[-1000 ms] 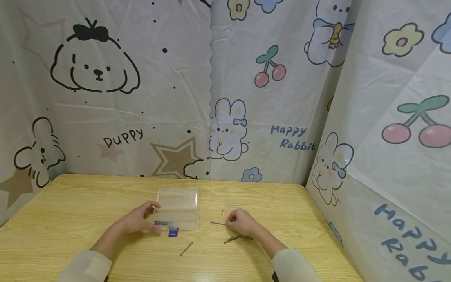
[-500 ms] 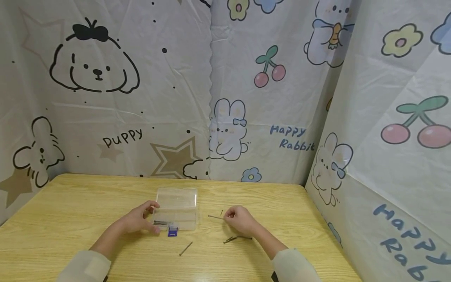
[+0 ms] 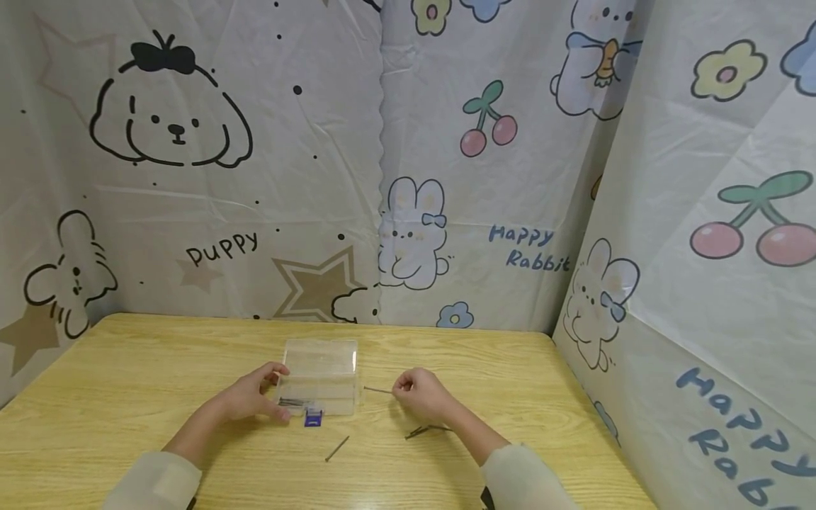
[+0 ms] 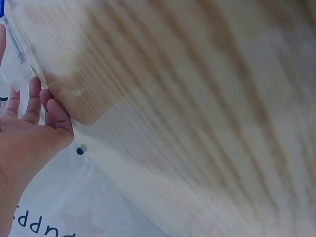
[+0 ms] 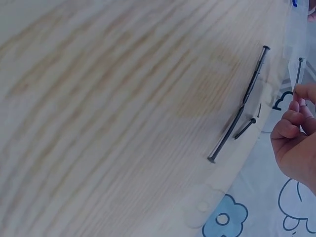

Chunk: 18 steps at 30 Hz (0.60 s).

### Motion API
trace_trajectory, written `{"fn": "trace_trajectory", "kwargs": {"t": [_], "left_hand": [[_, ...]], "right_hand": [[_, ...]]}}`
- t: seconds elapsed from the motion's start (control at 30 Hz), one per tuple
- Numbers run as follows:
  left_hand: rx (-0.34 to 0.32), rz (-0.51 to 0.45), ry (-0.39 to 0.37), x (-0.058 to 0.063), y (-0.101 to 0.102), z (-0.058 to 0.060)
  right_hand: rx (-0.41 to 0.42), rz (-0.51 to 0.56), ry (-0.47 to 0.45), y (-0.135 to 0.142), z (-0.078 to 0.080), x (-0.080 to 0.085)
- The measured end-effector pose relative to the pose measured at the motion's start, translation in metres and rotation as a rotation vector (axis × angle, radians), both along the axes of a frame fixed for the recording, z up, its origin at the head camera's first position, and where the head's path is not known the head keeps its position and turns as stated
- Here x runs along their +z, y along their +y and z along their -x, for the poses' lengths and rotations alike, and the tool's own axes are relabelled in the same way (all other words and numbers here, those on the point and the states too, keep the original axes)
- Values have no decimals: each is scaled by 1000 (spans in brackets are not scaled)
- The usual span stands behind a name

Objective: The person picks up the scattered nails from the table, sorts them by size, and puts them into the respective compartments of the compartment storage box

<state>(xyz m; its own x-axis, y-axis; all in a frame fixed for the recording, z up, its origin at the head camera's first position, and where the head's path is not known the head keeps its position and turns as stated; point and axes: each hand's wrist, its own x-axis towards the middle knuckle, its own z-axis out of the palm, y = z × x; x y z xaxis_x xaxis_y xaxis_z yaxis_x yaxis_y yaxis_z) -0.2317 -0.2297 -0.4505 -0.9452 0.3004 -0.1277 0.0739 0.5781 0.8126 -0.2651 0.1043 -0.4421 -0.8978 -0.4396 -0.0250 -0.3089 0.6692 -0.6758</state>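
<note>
My right hand [image 3: 421, 393] pinches a long nail [image 3: 377, 390] between thumb and fingertips, its head pointing left towards a clear plastic box [image 3: 319, 356]. In the right wrist view the same nail [image 5: 299, 71] sticks out past the fingers. My left hand [image 3: 251, 397] holds the box's left side, fingers at the side edge and thumb by the front corner. The box's lid lies open to the back. Several nails [image 3: 295, 402] lie in its front left part, and a blue latch [image 3: 313, 418] hangs at the front.
One loose nail [image 3: 337, 448] rests on the wooden table [image 3: 255, 482] in front of the box. More nails [image 3: 421, 431] lie in front of my right hand, partly under the forearm. In the right wrist view a short nail [image 5: 245, 128] lies beside the long ones. Patterned cloth [image 3: 319, 177] surrounds the table.
My right hand has lifted the nail and moved left with it, closer to the box. A tiny nail behind it is now hidden in the head view. My left hand stays put.
</note>
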Motion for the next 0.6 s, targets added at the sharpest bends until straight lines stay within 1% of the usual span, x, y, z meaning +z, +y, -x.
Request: {"fn": "trace_trajectory", "kwargs": {"t": [0.2,0.4,0.6], "left_hand": [[0,-9,-6,-1,0,1],[4,-7,-8,-2,0,1],[2,-12,-5,-1,0,1]], "right_hand": [[-6,1,31,-8,3,1],[0,3,49,-17,3,5],[14,11,40,-25,1,9]]}}
